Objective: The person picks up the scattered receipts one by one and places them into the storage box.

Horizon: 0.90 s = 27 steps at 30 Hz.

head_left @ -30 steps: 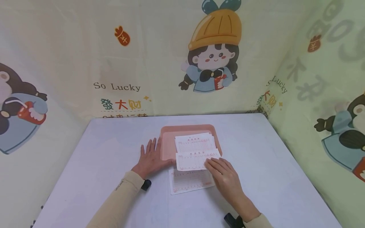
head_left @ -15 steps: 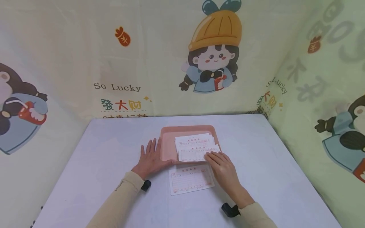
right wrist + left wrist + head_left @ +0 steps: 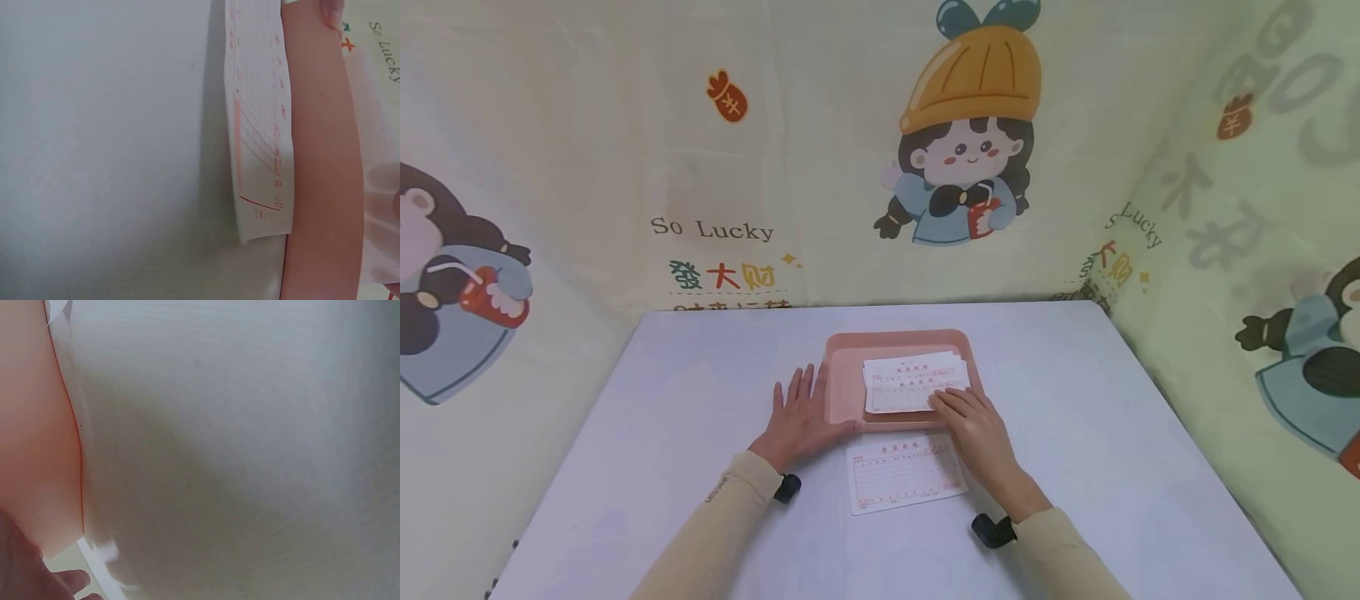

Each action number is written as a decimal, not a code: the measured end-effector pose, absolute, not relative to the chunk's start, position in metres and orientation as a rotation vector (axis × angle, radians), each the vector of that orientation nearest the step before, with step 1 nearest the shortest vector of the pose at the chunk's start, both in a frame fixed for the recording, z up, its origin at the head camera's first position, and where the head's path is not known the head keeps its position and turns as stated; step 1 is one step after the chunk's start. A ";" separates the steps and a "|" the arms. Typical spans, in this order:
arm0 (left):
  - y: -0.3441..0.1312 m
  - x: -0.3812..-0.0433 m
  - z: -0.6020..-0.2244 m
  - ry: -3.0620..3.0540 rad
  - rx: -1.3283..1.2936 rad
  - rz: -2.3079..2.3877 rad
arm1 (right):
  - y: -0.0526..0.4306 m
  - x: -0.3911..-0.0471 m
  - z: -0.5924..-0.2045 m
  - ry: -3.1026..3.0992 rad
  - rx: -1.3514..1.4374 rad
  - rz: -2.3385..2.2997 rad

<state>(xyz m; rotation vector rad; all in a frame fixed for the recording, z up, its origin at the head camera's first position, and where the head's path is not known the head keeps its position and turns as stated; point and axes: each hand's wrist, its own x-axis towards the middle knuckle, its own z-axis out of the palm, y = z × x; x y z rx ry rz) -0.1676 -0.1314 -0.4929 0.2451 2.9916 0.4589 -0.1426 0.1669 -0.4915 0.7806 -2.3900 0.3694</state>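
Observation:
A pink tray (image 3: 845, 371) holds white printed forms (image 3: 925, 361) with red lettering. Over them, my right hand (image 3: 981, 437) pinches another printed form (image 3: 897, 402) by its lower right corner. In the right wrist view, finger shadows show through this held form (image 3: 380, 250). My left hand (image 3: 801, 423) lies with fingers spread beside the tray's left side, its thumb at the front left corner. One more form (image 3: 906, 477) rests on the table just in front of the tray; in the right wrist view this form (image 3: 261, 131) stands close to the tray's pink wall (image 3: 324, 137).
The table (image 3: 700, 367) has a white cover. Behind it and to the right hang pale cloth walls (image 3: 827, 150) printed with cartoon figures and lettering. A black wrist camera (image 3: 992, 531) sits at the right wrist, and another camera (image 3: 787, 488) at the left.
My right hand has moved the pinched form away from me, from over the tray's front edge to over the forms inside. The form on the table is now uncovered. My left hand has stayed put.

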 end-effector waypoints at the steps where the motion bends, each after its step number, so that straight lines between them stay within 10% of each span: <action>1: -0.131 -0.168 -0.493 2.991 0.244 0.463 | 0.166 -0.144 -0.492 -2.409 0.779 0.361; 27: -0.132 -0.167 -0.492 2.999 0.250 0.437 | 0.170 -0.144 -0.504 -2.465 0.695 0.485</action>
